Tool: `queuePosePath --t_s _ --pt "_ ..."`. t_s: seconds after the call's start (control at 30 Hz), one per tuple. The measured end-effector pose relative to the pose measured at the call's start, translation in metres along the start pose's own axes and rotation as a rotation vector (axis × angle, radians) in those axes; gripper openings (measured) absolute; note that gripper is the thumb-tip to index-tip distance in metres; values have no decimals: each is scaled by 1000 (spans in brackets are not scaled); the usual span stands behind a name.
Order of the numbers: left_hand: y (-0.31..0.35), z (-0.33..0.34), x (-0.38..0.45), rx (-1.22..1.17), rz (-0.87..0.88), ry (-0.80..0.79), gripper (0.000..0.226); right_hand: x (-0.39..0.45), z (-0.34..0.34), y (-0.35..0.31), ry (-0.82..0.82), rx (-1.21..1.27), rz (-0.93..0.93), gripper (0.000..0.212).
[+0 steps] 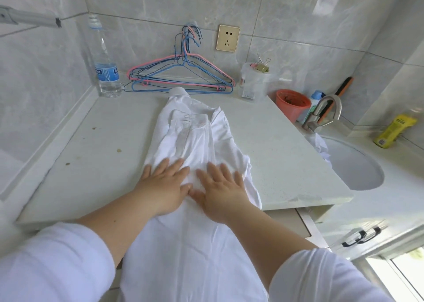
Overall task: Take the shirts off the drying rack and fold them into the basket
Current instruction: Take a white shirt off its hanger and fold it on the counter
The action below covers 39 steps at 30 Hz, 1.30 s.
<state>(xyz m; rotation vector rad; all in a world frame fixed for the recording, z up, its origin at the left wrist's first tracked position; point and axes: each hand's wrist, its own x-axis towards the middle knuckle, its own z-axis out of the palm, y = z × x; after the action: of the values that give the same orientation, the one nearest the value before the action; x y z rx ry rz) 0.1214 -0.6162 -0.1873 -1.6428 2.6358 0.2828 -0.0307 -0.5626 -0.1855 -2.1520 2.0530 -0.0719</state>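
A white collared shirt lies lengthwise on the pale countertop, collar toward the wall, sides folded inward, lower part hanging over the front edge. My left hand lies flat on the shirt near the counter's front, fingers spread and straight. Right beside it, my right hand also presses flat on the cloth, thumbs nearly touching. No basket or drying rack shows in this view, apart from a grey bar at the upper left.
Wire hangers lean on the tiled wall behind the shirt, a water bottle to their left. An orange cup, tap, sink holding white cloth and a yellow bottle lie to the right.
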Motion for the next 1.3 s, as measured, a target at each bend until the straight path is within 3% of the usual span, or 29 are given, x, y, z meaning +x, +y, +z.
queuePosePath --t_s 0.07,0.17,0.23,0.3,0.37,0.47,0.57,0.63,0.73,0.87,0.97,1.2,1.3 --pt "-2 4 0 17 -22 -102 57 0 7 8 -90 -21 21 90" --pt "-1 1 -2 -19 -53 -61 57 2 2 10 -75 29 5 72" --pt "1 4 -11 -88 -98 76 58 -4 0 15 74 229 23 60" --pt "2 8 -27 -184 -108 269 58 -17 -1 26 329 520 96 42" --pt "-1 15 -44 -272 -111 411 56 -33 2 40 493 623 200 31" --pt "-6 22 -68 -344 -208 478 40 -54 7 62 486 710 436 28" --pt "-13 29 -87 -478 -326 444 28 -70 15 72 505 933 643 20" --pt "-20 32 -101 -560 -385 382 26 -79 23 68 447 1064 741 9" --pt "-33 40 -117 -597 -474 211 36 -91 37 59 189 1211 708 15" --pt "-37 48 -131 -1084 -473 -91 32 -98 41 59 4 1458 621 26" --pt "-38 48 -142 -1200 -374 -208 23 -109 40 61 -132 1460 582 29" --pt "-36 40 -168 -1125 -289 -426 17 -154 39 61 -462 1313 487 50" --pt "-36 17 -176 -1193 -177 -463 22 -168 25 63 -489 1278 444 53"
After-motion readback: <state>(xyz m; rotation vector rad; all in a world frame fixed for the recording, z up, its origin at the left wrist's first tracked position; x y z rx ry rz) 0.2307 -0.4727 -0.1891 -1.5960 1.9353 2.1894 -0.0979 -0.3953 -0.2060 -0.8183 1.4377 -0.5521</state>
